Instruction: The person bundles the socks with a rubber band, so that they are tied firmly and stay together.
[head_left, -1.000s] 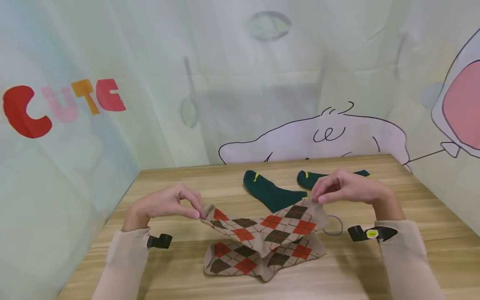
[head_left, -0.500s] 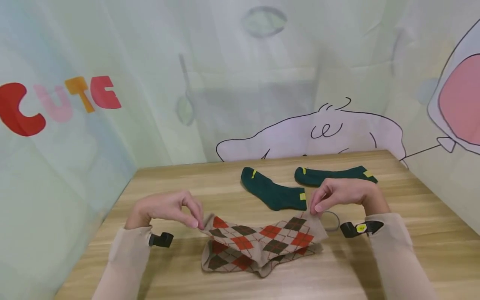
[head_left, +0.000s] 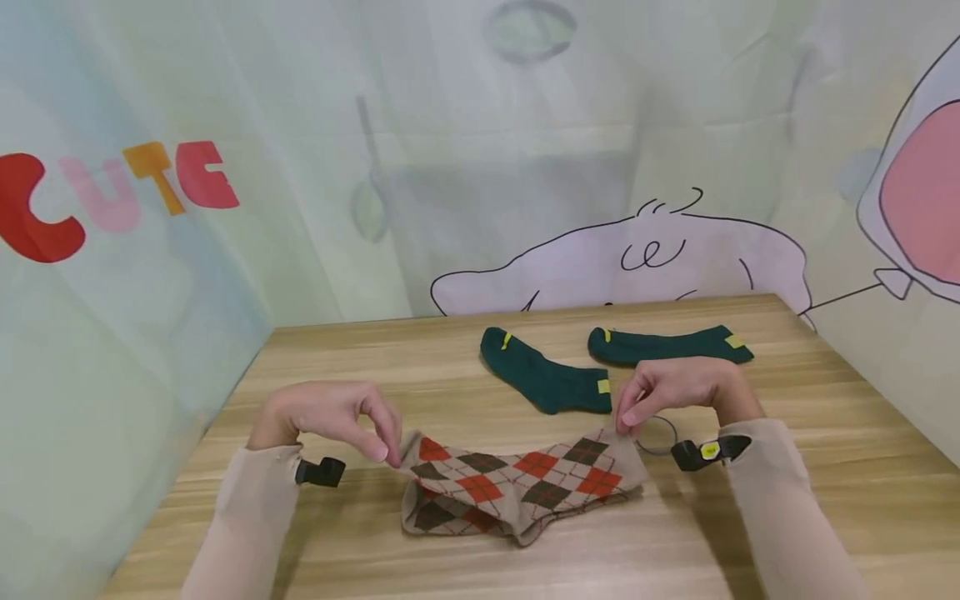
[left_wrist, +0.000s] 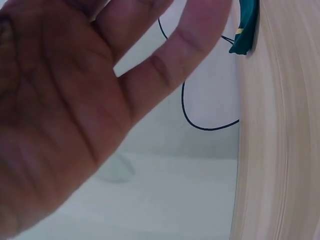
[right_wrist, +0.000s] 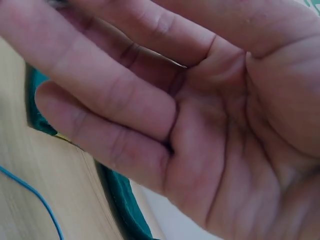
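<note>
In the head view an argyle sock [head_left: 536, 479], beige with red and brown diamonds, is stretched sideways between both hands. My left hand [head_left: 333, 417] pinches its toe-side end at the left. My right hand [head_left: 675, 392] pinches the cuff corner at the right. Beneath it lies a second, matching argyle sock [head_left: 442, 517], mostly covered, its left end and lower edge showing. The left wrist view holds the palm [left_wrist: 55, 110] and fingers close up, and the right wrist view likewise shows the palm [right_wrist: 240, 125]; the pinched fabric is out of sight in both.
Two dark green socks with yellow marks lie behind: one green sock [head_left: 547, 375] bent at the heel, another green sock [head_left: 667, 346] further right, partly behind my right hand. A thin cord loop [head_left: 658, 435] lies by the right hand. A printed curtain [head_left: 480, 208] borders the wooden table [head_left: 337, 350].
Both hands have lowered the upper argyle sock onto the matching one, which is now mostly covered. The right hand has also shifted slightly left and down, uncovering more of the right green sock.
</note>
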